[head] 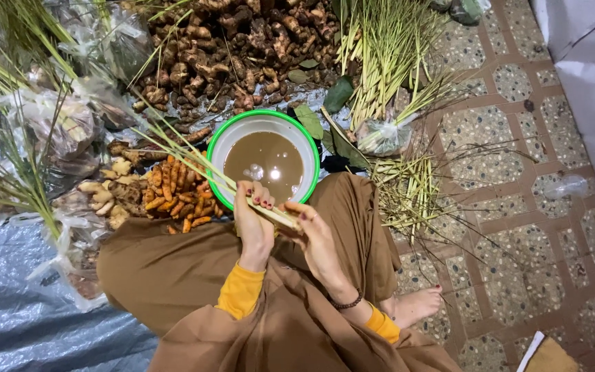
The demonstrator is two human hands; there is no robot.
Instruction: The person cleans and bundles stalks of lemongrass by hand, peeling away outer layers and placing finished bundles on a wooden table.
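Both hands grip one lemongrass stalk [242, 193] just at the near rim of the green-rimmed basin [218, 148] of murky water: left hand [255, 224] closed around it, right hand [315, 231] pinching its pale base end. The long leafy end trails out past the basin's left side over the orange turmeric [177, 193]. Likely risks: a tug could sweep that end through the turmeric pile, or a slipped grip could drop the base into the basin and splash the brown skirt [173, 269] below it.

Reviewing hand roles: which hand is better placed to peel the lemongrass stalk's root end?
Probably the right hand: its fingers rest at the lemongrass stalk's pale root end, beside the basin of murky water. The left hand grips farther up, steadying it.
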